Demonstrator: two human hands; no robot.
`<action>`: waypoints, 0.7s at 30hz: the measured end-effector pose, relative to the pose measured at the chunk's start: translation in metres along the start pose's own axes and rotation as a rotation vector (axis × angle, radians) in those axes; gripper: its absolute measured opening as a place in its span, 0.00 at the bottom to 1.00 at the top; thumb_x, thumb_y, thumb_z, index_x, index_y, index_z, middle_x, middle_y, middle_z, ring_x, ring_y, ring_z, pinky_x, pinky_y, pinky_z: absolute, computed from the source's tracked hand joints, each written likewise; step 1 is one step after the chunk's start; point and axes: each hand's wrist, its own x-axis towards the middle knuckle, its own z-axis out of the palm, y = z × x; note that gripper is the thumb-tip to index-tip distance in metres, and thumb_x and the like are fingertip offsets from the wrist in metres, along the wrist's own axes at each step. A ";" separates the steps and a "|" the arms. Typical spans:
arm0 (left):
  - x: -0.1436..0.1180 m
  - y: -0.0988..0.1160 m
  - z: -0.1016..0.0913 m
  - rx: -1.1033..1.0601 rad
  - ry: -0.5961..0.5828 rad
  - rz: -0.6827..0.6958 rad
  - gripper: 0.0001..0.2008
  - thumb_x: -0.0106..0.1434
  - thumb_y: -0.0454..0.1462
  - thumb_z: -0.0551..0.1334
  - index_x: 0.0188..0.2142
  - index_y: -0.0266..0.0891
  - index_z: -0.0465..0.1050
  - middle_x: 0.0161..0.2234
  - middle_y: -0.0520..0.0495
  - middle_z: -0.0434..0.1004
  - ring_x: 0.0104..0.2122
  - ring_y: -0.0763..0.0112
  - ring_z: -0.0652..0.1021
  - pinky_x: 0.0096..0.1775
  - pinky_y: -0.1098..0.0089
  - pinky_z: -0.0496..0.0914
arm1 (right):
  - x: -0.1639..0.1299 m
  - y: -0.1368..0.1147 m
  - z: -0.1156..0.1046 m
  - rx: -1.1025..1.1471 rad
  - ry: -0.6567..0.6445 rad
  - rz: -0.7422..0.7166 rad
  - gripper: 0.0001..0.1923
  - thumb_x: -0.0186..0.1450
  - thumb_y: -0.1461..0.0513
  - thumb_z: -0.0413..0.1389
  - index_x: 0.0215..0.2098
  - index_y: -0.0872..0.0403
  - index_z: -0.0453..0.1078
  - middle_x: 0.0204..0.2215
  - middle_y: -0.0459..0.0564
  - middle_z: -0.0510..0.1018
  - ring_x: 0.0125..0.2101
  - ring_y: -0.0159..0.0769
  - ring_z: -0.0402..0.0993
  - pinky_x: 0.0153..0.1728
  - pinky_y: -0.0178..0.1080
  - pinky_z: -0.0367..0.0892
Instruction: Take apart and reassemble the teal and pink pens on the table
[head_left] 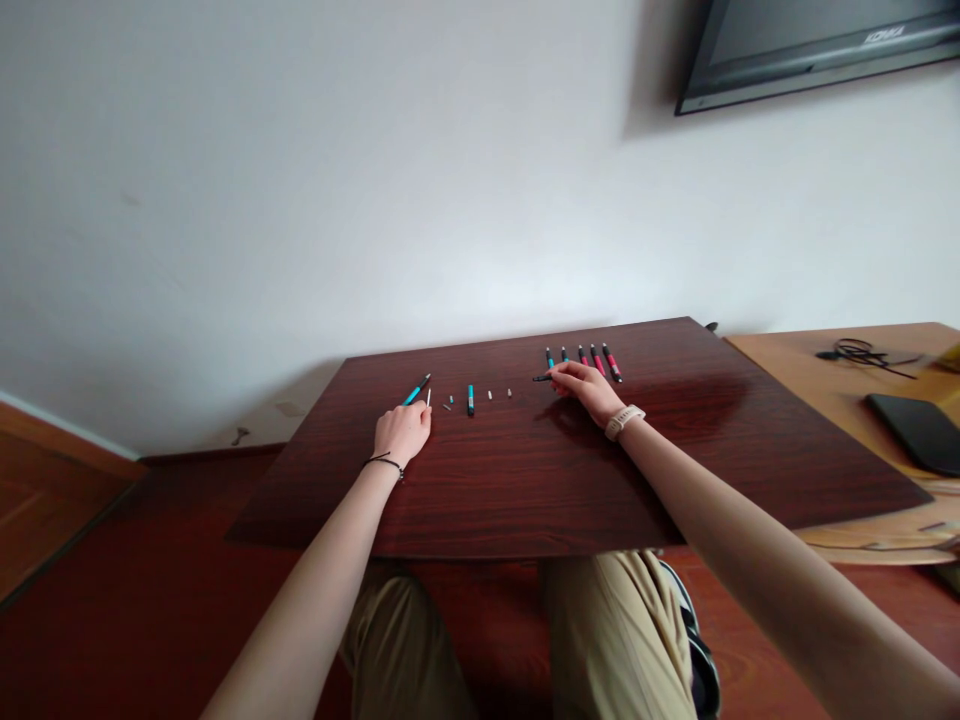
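My left hand [405, 433] rests on the table at left with its fingers curled under. Just beyond its knuckles lie a blue pen [418, 388] with a dark tip and a thin white stick [428, 396], which looks like a refill; whether the fingers grip either is hidden. Between my hands are a blue pen barrel [470, 400] with a black end and several tiny pen parts [490, 395]. My right hand [583, 388] pinches a short black pen piece [541, 379] that points left, just above or on the tabletop.
Pink pens [597, 360] and blue pens [550, 357] stand in a row beyond my right hand. The dark wooden table [480, 500] meets a white wall. To the right, a lighter desk [787, 350] bears a black cable [862, 352] and a dark flat device [916, 430].
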 end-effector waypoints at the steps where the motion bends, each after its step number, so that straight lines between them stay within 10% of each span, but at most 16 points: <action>1: -0.001 -0.001 0.001 -0.003 0.002 -0.008 0.21 0.76 0.47 0.51 0.39 0.45 0.81 0.38 0.37 0.87 0.36 0.52 0.85 0.41 0.60 0.71 | 0.000 0.000 0.000 -0.003 0.001 -0.001 0.23 0.59 0.43 0.71 0.40 0.51 0.80 0.32 0.48 0.80 0.32 0.37 0.73 0.36 0.40 0.68; 8: -0.003 -0.002 -0.001 -0.031 0.002 -0.086 0.22 0.78 0.50 0.49 0.41 0.45 0.78 0.39 0.39 0.86 0.39 0.52 0.85 0.43 0.60 0.72 | 0.002 0.001 -0.001 -0.025 -0.012 -0.002 0.23 0.61 0.43 0.70 0.42 0.52 0.80 0.32 0.48 0.80 0.32 0.36 0.73 0.36 0.39 0.67; 21: -0.002 0.017 0.014 -0.115 0.273 0.207 0.09 0.73 0.44 0.63 0.42 0.43 0.77 0.46 0.39 0.79 0.48 0.50 0.76 0.49 0.54 0.69 | 0.000 -0.009 0.005 -0.063 -0.014 -0.012 0.24 0.60 0.43 0.68 0.40 0.53 0.79 0.32 0.48 0.80 0.33 0.38 0.73 0.38 0.41 0.68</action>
